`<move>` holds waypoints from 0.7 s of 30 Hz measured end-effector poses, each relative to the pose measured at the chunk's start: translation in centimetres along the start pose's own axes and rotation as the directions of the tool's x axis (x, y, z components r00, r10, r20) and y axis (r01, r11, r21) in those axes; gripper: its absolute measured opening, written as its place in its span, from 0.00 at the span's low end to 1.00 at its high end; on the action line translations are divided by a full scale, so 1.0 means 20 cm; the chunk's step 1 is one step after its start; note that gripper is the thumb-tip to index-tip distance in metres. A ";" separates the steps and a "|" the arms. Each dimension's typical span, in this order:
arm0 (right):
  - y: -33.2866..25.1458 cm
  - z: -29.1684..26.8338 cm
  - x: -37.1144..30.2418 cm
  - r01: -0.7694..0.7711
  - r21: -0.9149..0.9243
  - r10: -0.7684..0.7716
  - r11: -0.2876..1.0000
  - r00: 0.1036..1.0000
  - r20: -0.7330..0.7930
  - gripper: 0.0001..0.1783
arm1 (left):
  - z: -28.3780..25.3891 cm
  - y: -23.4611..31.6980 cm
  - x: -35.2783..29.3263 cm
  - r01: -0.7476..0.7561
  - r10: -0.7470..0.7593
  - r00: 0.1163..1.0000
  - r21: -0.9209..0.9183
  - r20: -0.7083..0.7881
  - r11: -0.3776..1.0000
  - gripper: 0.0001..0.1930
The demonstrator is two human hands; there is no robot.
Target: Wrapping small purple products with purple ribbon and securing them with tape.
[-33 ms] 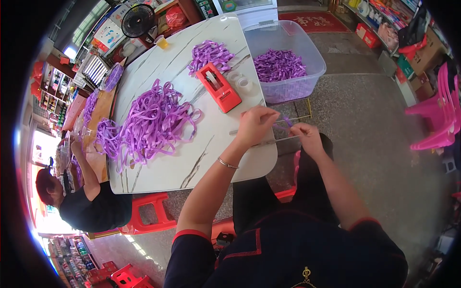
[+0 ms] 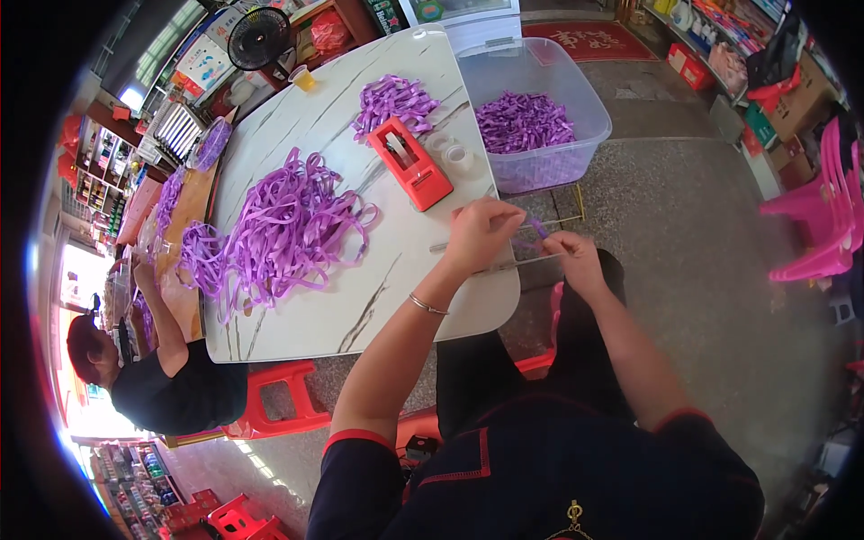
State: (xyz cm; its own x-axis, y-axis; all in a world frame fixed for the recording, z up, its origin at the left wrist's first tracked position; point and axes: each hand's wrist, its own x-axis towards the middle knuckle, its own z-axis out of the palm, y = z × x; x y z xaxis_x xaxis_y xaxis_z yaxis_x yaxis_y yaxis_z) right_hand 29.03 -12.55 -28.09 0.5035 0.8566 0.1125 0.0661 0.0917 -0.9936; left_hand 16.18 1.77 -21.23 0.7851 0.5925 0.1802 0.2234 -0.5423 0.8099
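Past the table's right edge, my left hand (image 2: 484, 236) and my right hand (image 2: 578, 256) are close together with fingers pinched. A short piece of purple ribbon (image 2: 538, 228) runs between them, its right end in my right fingertips. What my left fingers pinch is hidden behind the hand. Thin metal rods (image 2: 529, 261) stick out from the table's edge beneath my hands. A red tape dispenser (image 2: 410, 164) lies on the white marbled table (image 2: 378, 270) beyond my left hand, with clear tape rolls (image 2: 457, 157) beside it.
A large pile of purple ribbon loops (image 2: 288, 220) covers the table's left part; a smaller pile (image 2: 393, 103) lies farther back. A clear plastic bin (image 2: 576, 148) holding purple ribbons stands beyond the right edge. A co-worker (image 2: 175, 378) sits at left. Pink chairs (image 2: 823, 216) are far right.
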 end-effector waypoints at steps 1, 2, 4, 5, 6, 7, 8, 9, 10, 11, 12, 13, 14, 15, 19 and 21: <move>0.00 0.03 -0.02 -0.022 0.019 0.022 1.000 0.999 -0.026 0.08 | 0.01 0.01 0.00 -0.020 0.020 1.000 0.064 0.005 0.998 0.07; -0.01 0.05 -0.02 -0.022 0.019 0.023 1.000 0.999 -0.025 0.08 | 0.01 0.00 0.01 -0.020 0.019 1.000 0.064 0.005 0.998 0.07; -0.02 0.08 -0.03 -0.019 -0.044 0.016 0.999 0.998 -0.062 0.07 | 0.02 -0.01 0.02 0.012 -0.016 1.000 0.167 0.026 0.986 0.08; -0.02 0.09 -0.03 -0.018 -0.044 0.016 0.999 0.998 -0.063 0.07 | 0.02 0.00 0.02 0.011 -0.016 1.000 0.167 0.026 0.986 0.08; -0.02 0.10 -0.03 -0.030 -0.063 0.025 0.998 0.996 -0.086 0.07 | 0.03 0.01 0.02 -0.014 0.010 1.000 0.218 0.017 0.976 0.07; -0.01 0.10 -0.03 -0.042 -0.082 0.033 0.996 0.993 -0.109 0.08 | 0.03 0.01 0.02 -0.037 0.036 0.999 0.269 0.009 0.962 0.07; -0.01 0.10 -0.03 -0.043 -0.082 0.034 0.996 0.993 -0.110 0.08 | 0.03 0.02 0.03 -0.037 0.036 0.999 0.269 0.009 0.963 0.07; 0.00 0.10 -0.03 -0.069 -0.068 0.063 0.995 0.994 -0.094 0.08 | 0.03 0.03 0.03 -0.034 0.026 0.999 0.285 0.029 0.958 0.09; 0.00 0.09 -0.03 -0.096 -0.055 0.091 0.994 0.993 -0.079 0.08 | 0.03 0.03 0.04 -0.031 0.017 0.999 0.301 0.048 0.953 0.10; -0.03 0.10 -0.04 -0.096 -0.054 0.092 0.994 0.993 -0.075 0.08 | 0.03 0.03 0.04 -0.027 0.014 0.999 0.302 0.045 0.953 0.10; -0.07 0.11 -0.04 -0.172 -0.035 0.171 0.984 0.984 -0.046 0.09 | 0.03 0.03 0.04 -0.021 0.004 0.999 0.312 0.054 0.950 0.11; -0.09 0.11 -0.05 -0.248 -0.018 0.247 0.969 0.969 -0.016 0.09 | 0.02 0.03 0.04 -0.016 -0.005 0.998 0.321 0.063 0.947 0.11; -0.08 0.11 -0.07 -0.248 -0.018 0.247 0.969 0.969 -0.016 0.09 | 0.02 0.03 0.05 -0.017 -0.004 0.998 0.321 0.064 0.947 0.11; -0.07 0.10 -0.10 -0.241 -0.001 0.241 0.970 0.970 0.008 0.10 | 0.03 0.03 0.05 -0.013 -0.011 0.997 0.328 0.074 0.945 0.11; -0.09 0.07 -0.28 -0.194 -0.005 0.193 0.981 0.979 0.069 0.12 | 0.03 0.04 0.06 0.038 -0.071 0.993 0.324 0.091 0.945 0.11; -0.11 0.03 -0.40 -0.233 -0.011 0.233 0.973 0.969 0.088 0.11 | 0.03 0.03 0.07 0.042 -0.077 0.993 0.327 0.094 0.944 0.11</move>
State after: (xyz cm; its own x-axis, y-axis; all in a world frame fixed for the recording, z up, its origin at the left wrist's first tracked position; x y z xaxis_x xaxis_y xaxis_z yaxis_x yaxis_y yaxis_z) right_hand 24.23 -19.36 -26.74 0.4271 0.8958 -0.1231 -0.0432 -0.1158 -0.9923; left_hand 17.78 1.89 -20.95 0.8164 0.5739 0.0640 0.4328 -0.6816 0.5900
